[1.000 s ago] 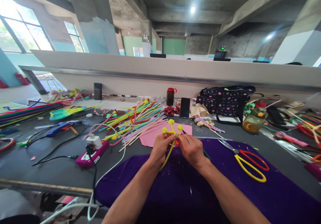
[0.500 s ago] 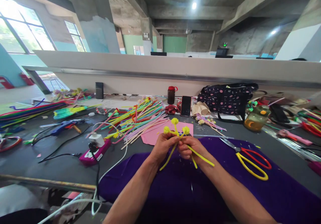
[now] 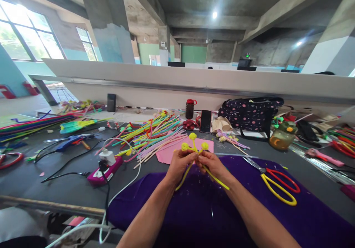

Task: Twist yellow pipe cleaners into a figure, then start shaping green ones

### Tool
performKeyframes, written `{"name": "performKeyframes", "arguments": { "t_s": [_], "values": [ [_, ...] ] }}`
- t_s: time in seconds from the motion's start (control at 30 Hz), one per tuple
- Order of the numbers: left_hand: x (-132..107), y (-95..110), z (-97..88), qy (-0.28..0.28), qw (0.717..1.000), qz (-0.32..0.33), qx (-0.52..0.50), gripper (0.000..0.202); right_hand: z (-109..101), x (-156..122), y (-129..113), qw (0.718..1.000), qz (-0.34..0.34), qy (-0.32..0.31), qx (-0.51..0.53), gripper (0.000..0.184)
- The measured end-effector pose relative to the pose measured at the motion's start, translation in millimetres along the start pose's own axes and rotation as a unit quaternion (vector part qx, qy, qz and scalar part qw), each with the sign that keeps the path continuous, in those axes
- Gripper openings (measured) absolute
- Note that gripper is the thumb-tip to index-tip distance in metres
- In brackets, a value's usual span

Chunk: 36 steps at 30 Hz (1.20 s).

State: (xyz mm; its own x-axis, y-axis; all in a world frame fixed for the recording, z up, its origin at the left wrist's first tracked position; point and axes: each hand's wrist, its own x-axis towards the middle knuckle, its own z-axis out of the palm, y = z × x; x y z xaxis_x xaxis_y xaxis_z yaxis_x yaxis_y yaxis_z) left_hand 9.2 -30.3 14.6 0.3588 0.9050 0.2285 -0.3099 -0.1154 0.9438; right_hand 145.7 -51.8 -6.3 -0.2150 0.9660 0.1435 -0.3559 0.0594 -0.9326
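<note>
Head view: one yellow three-headed piece (image 3: 194, 144) is held over the near edge of one pink sheet (image 3: 164, 155). The left hand (image 3: 177, 164) and right hand (image 3: 214, 163) are together, fingertips pinched at its junction. Two tails (image 3: 217, 178) show below; three showed half a second earlier. Purple cloth (image 3: 251, 183) separates the right hand from one pair of scissors (image 3: 262, 170). The table edge (image 3: 55, 205) runs lower left.
</note>
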Motion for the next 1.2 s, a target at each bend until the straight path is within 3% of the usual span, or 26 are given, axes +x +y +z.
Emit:
{"name": "performKeyframes", "arguments": {
  "t_s": [0.2, 0.43, 0.67, 0.87, 1.07, 1.2],
  "values": [
    [1.6, -1.2, -5.6, 0.066, 0.987, 0.04, 0.144, 0.019, 8.2, -3.6, -4.7, 0.985, -0.076, 0.105, -0.113, 0.019],
    [-2.5, 7.5, -3.7, 0.077, 0.964, 0.096, 0.238, 0.017, 8.1, -2.5, 3.5, 0.978, -0.093, 0.154, -0.106, 0.021],
    [-5.5, 8.1, 2.7, 0.068, 0.964, 0.122, 0.226, 0.015, 12.5, -4.4, 4.5, 0.978, -0.091, 0.175, -0.063, 0.022],
    [-3.8, 5.7, 3.2, 0.044, 0.978, 0.1, 0.176, 0.017, 14.5, -6.2, 3.2, 0.981, -0.088, 0.16, -0.064, 0.024],
    [-6.6, 8.9, 7.7, 0.057, 0.974, 0.116, 0.188, 0.014, 14.3, -5.9, 1.2, 0.988, -0.048, 0.148, 0.018, 0.029],
    [-4.5, 16.9, 16.8, 0.041, 0.971, 0.142, 0.186, 0.013, 11.0, -6.8, -4.9, 0.983, -0.067, 0.162, 0.046, 0.026]
  ]
}}
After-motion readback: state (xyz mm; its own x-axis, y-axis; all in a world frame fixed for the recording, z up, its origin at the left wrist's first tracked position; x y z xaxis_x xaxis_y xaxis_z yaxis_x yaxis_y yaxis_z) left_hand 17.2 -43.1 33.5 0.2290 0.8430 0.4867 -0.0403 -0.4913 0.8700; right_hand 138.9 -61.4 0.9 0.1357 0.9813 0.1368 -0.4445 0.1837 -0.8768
